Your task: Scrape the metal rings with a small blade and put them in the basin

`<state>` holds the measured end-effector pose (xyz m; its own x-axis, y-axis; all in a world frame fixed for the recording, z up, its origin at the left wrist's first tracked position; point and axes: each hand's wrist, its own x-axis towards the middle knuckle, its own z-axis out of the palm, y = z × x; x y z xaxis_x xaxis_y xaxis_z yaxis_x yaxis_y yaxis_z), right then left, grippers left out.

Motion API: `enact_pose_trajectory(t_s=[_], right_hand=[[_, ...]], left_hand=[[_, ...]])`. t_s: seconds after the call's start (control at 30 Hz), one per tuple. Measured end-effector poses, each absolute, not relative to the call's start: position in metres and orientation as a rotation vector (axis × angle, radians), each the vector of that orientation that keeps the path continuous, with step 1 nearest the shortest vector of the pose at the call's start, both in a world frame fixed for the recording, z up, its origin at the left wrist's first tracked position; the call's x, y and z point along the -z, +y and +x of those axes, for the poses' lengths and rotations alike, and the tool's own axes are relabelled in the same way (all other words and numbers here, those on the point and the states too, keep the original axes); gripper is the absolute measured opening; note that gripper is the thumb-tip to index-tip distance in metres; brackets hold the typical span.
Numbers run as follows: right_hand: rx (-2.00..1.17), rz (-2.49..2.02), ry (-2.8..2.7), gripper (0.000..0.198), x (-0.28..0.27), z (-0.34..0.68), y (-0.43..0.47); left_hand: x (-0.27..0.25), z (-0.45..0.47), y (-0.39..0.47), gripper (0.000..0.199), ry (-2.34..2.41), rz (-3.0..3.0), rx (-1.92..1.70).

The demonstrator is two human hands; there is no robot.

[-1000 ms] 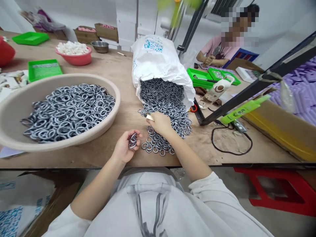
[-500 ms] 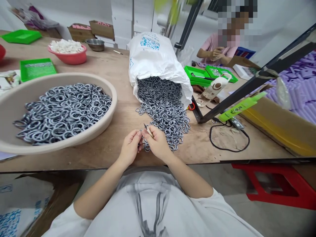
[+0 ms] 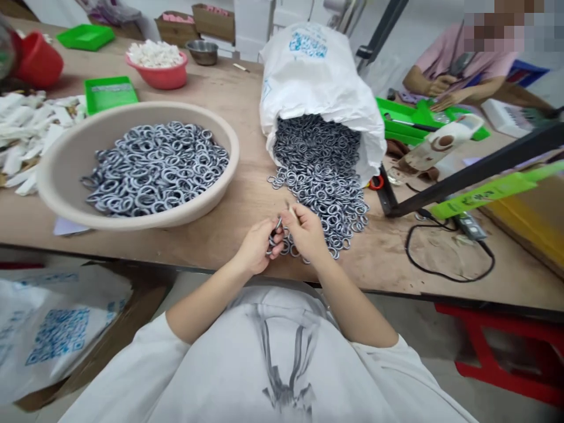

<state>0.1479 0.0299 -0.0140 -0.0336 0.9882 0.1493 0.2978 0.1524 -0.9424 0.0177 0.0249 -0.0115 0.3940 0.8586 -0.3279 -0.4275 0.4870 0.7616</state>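
Note:
My left hand, palm partly up, is closed on several grey rings near the table's front edge. Beside it my right hand grips a small knife-like tool with a pale handle; its tip is blurred. The two hands meet at the rings. Just beyond my right hand lies a heap of loose grey rings, spilling from the mouth of a white sack on its side. To the left, a wide beige basin holds many more grey rings.
A black metal post slants across the right, with a green tube and a cable by it. A red bowl of white pieces and a green tray stand behind the basin. A co-worker sits back right.
My view has turned left, so things appear shifted right. My left hand has opened out slightly, showing the rings in its fingers. The right hand still holds the tool.

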Motion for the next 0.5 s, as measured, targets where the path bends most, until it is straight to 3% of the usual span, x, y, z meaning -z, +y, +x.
enact_pose_trajectory(t_s=[0.23,0.5], right_hand=[[-0.398,-1.443,-1.965,0.044,0.013,0.156,0.014],[-0.156,-1.472,-2.095,0.048,0.015,0.153,0.012]], left_hand=[[0.015,0.017,0.027,0.031,0.794,0.544,-0.978],[0.014,0.021,0.025,0.025,0.846,0.595,-0.990]])
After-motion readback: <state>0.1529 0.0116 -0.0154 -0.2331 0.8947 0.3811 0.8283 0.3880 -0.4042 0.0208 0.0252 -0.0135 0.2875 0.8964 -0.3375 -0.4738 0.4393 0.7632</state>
